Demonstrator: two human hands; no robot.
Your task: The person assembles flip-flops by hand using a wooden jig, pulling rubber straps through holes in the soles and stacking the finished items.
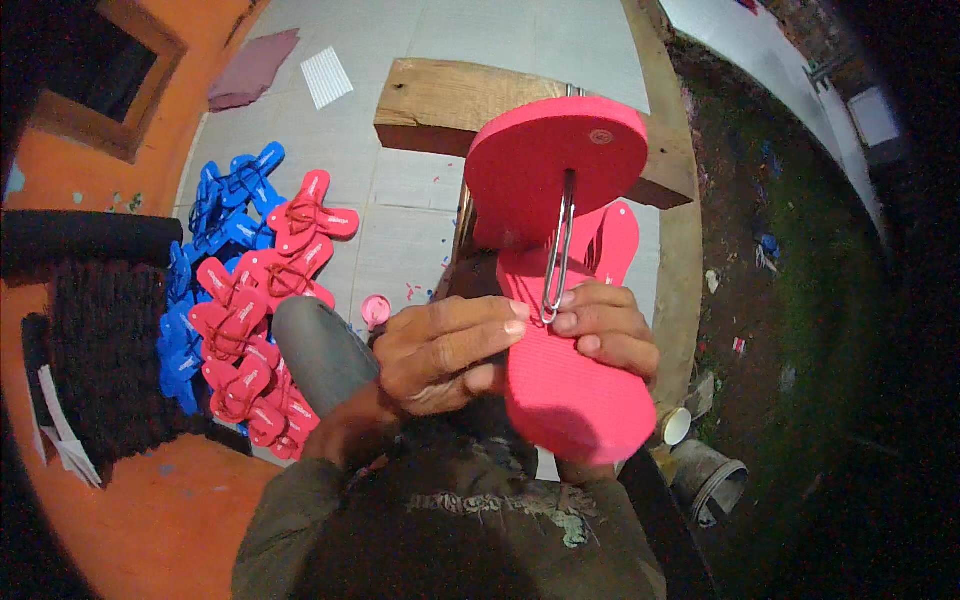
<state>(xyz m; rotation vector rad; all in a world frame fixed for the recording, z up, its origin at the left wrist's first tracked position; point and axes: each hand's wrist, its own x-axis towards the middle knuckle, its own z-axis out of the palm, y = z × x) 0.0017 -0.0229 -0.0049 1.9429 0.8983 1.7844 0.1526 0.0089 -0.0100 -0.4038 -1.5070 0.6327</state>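
Note:
A bent metal rod (564,245) with a narrow looped tip sticks toward me through a pink flip-flop sole (545,160), which hangs on it against the wooden beam. Below it, a second pink sole (575,390) lies lengthwise between my hands, ribbed side up. My left hand (440,350) is closed at this sole's left edge, fingertips by the rod's tip. On the other side, my right hand (610,330) grips the sole's right edge, thumb and forefinger touching the looped tip. Whether a strap sits in the loop is too small to tell. Another pink sole part (617,245) shows behind.
The thick wooden beam (430,105) stands ahead of me. Left on the tiled floor are heaped pink flip-flops (235,320) and blue flip-flops (205,215). Dark strips (110,350) hang at far left. A bucket (708,480) and white cup (676,426) stand lower right.

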